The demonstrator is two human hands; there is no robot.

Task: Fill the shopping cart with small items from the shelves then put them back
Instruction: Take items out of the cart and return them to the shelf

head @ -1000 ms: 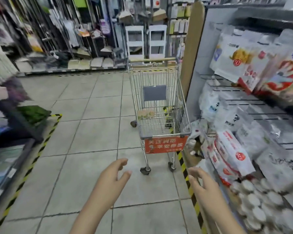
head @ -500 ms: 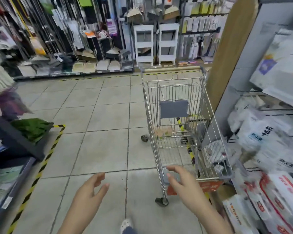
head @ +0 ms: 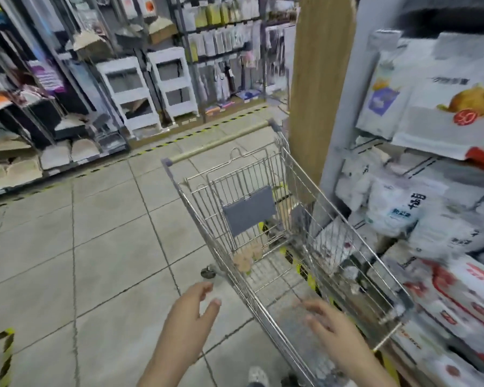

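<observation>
Left hand (head: 189,311) fingers loosely spread, holding nothing, over floor tiles (head: 95,261) just left of the shopping cart (head: 266,219); little changed from 0.5 s ago. Cart now closer and tilted in view, small pale item (head: 245,259) on its mesh floor. Right hand (head: 333,328) has moved over the cart's near end, fingers extended, empty. Shelves (head: 419,208) of packaged goods touching cart's right side.
</observation>
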